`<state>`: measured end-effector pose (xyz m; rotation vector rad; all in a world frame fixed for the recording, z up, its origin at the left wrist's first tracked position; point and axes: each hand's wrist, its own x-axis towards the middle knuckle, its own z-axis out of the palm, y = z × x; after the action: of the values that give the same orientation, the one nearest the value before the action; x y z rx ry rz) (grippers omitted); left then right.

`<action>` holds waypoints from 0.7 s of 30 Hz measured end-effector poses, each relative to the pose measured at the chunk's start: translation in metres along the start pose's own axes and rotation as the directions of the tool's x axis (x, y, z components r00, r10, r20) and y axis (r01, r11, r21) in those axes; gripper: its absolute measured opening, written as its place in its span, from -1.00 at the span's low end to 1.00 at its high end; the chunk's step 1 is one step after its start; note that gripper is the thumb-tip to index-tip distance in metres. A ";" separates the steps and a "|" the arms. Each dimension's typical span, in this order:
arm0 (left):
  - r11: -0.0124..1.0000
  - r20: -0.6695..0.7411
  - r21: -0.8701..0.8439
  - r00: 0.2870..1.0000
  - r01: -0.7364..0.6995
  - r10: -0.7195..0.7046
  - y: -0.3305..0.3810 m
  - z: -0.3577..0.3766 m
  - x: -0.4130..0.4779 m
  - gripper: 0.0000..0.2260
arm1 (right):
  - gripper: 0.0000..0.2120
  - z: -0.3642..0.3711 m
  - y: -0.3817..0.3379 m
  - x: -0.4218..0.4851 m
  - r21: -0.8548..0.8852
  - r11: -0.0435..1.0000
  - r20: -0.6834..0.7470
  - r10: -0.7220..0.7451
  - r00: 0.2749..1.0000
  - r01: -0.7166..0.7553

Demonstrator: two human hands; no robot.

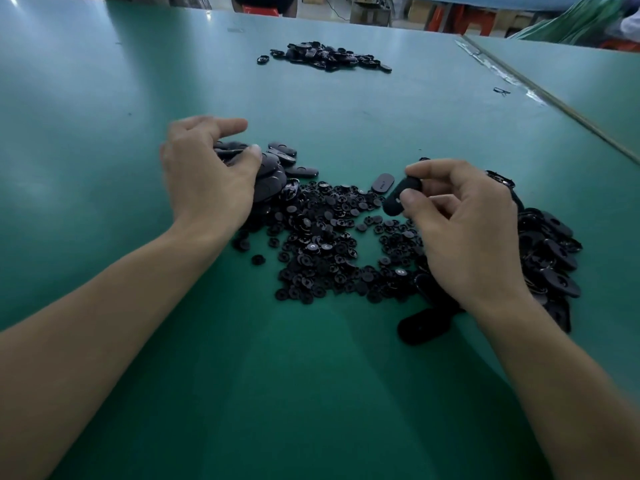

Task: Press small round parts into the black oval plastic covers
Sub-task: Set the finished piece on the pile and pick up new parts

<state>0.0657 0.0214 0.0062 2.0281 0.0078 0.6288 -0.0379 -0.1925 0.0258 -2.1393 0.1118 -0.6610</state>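
A spread of small round black parts (322,244) lies on the green table between my hands. My right hand (464,230) pinches one black oval cover (394,199) between thumb and fingers, just above the round parts. My left hand (207,168) hovers over a pile of oval covers (277,168) at the left, fingers curled and blurred; whether it holds a cover I cannot tell. More oval covers (550,254) are heaped to the right of my right hand. One loose cover (382,182) lies flat near the held one.
A third heap of black parts (325,56) sits far back on the green table (104,133). A seam with tape (519,81) runs along the right where a second table adjoins. An oval cover (426,325) lies under my right wrist.
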 end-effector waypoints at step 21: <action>0.871 0.454 -0.490 0.851 -0.007 0.262 0.037 0.012 -0.058 -0.83 | -0.87 0.011 -0.001 -0.005 0.299 0.952 0.144 0.025 0.989 -0.068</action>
<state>0.0119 -0.0222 0.0070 1.6572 -0.5664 0.1311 -0.0372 -0.1824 0.0189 -1.8719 -0.0149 -0.4665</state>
